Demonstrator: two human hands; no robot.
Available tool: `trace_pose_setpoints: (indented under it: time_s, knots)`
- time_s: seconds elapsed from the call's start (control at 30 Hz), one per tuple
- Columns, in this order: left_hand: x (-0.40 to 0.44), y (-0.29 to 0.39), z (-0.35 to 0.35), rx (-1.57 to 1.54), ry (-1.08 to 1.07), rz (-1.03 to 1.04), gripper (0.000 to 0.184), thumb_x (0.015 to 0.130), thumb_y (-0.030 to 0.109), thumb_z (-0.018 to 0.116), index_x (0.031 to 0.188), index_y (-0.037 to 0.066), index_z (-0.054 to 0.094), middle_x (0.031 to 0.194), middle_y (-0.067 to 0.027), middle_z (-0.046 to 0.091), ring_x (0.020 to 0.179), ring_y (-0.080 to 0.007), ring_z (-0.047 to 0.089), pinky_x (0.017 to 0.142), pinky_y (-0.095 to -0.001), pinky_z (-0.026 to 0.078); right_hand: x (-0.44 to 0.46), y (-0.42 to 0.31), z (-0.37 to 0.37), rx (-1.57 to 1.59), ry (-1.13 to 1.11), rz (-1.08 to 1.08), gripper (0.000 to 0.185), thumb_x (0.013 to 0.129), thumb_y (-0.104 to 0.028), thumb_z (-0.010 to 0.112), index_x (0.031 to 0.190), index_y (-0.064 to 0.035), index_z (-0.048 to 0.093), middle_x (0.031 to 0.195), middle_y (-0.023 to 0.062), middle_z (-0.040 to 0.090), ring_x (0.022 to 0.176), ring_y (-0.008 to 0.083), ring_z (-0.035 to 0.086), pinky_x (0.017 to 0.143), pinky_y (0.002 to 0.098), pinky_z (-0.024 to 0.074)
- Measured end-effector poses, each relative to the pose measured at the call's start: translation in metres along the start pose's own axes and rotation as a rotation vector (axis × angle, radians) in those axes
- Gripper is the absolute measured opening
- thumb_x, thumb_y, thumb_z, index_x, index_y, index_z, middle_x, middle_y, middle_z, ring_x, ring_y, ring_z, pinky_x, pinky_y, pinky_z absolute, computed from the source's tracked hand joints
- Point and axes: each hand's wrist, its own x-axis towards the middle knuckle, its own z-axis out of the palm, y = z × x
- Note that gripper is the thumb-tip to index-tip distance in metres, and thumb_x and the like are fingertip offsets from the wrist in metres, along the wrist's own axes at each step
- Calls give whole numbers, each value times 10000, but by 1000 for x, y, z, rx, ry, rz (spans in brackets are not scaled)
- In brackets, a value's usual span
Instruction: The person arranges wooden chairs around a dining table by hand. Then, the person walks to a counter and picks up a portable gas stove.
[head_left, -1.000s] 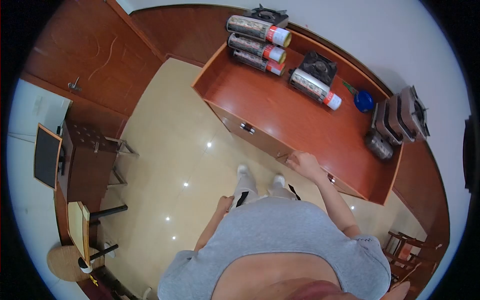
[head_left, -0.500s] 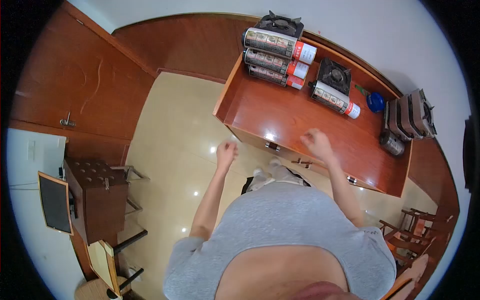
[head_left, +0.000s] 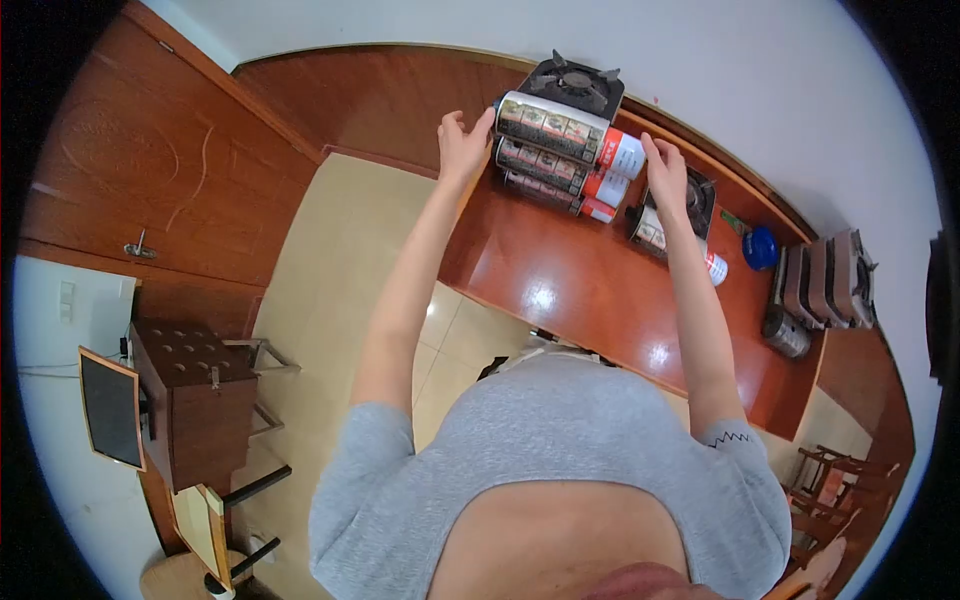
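Observation:
A stack of several portable gas stoves [head_left: 555, 128] stands on the cabinet's left part. The top one has a black burner with prongs and a patterned front with a red and white right end. My left hand [head_left: 463, 145] is at the stack's left end, fingers apart, with a fingertip close to the top stove's dark knob. At the red and white end, my right hand [head_left: 667, 172] has its fingers stretched out beside it. Whether either hand touches the stove I cannot tell. Partly behind my right forearm lies another portable gas stove [head_left: 650, 232].
The reddish-brown cabinet [head_left: 520, 285] has a raised rim. A blue round object [head_left: 760, 248] and a stack of stoves on edge [head_left: 822, 280] stand on its right, by a dark can [head_left: 787, 332]. Left are a brown box [head_left: 205, 420] and a door [head_left: 130, 190].
Both hands have moved forward from the cabinet's front edge to the two ends of the left stove stack. My body has come closer to the cabinet. The stoves rest where they were.

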Motion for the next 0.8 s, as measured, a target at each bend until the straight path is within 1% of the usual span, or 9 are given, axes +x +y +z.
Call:
trace_pose_setpoints:
  time_s: [0.07, 0.1, 0.13, 0.2, 0.27, 0.37, 0.47, 0.6, 0.8]
  knots:
    - [30, 0, 7, -116, -237, -193, 778, 818, 553, 678, 1295, -32, 492, 1236, -176, 558, 1061, -256, 564, 890, -386, 470, 16, -10, 10, 214, -194, 236, 632, 877, -516, 606, 1163, 48, 622, 1184, 219, 621, 1135, 283, 566, 982, 362, 408]
    - [42, 4, 8, -180, -412, -336, 729, 835, 531, 671, 1300, -8, 515, 1229, -146, 580, 1039, -238, 574, 882, -396, 473, 26, -9, 17, 284, -253, 309, 633, 883, -510, 605, 1155, 61, 627, 1186, 185, 631, 1141, 250, 559, 978, 339, 404]
    - [47, 5, 7, -182, -401, -338, 729, 835, 531, 671, 1300, -8, 515, 1229, -146, 580, 1039, -238, 574, 882, -396, 473, 34, -7, 23, 339, -314, 402, 611, 878, -494, 617, 1132, 61, 643, 1133, 150, 654, 1062, 228, 590, 938, 331, 426]
    - [62, 1, 10, -267, -758, -381, 625, 858, 483, 666, 1253, 10, 563, 1144, -105, 624, 985, -207, 595, 863, -373, 477, 46, -5, 30, 397, -370, 438, 557, 878, -461, 632, 1094, 52, 657, 1073, 132, 663, 970, 200, 603, 867, 331, 448]
    - [74, -4, 18, -272, -746, -422, 531, 876, 417, 659, 1221, 19, 587, 1073, -74, 646, 929, -185, 608, 851, -368, 482, 54, -5, 33, 567, -472, 511, 442, 868, -376, 673, 1032, 35, 670, 978, 119, 679, 829, 178, 640, 735, 328, 499]
    - [86, -10, 22, -480, -893, -441, 457, 806, 348, 739, 1124, 38, 628, 979, -60, 665, 922, -171, 622, 828, -368, 487, 64, 2, 33, 736, -605, 639, 344, 837, -295, 695, 998, 5, 650, 914, 132, 691, 741, 218, 671, 678, 339, 544]
    - [86, 8, 35, -455, -896, -501, 450, 840, 319, 699, 1175, 40, 587, 1030, -75, 648, 945, -186, 613, 834, -413, 511, 69, 16, 42, 832, -639, 710, 339, 805, -283, 710, 983, -3, 642, 901, 131, 682, 750, 221, 665, 692, 347, 548]
    - [78, 11, 54, -561, -864, -564, 400, 829, 302, 712, 1106, 42, 588, 1025, -101, 641, 928, -200, 631, 784, -400, 533, 62, 8, 38, 975, -590, 761, 369, 773, -277, 720, 1007, -6, 625, 964, 148, 661, 810, 240, 659, 735, 382, 551]
    - [48, 37, 32, -613, -639, -352, 629, 754, 174, 767, 1305, 17, 508, 1114, -124, 624, 919, -191, 647, 771, -356, 549, 41, -22, 13, 1002, -552, 728, 594, 819, -309, 685, 1277, 31, 520, 1207, 217, 593, 1062, 284, 600, 877, 391, 522]
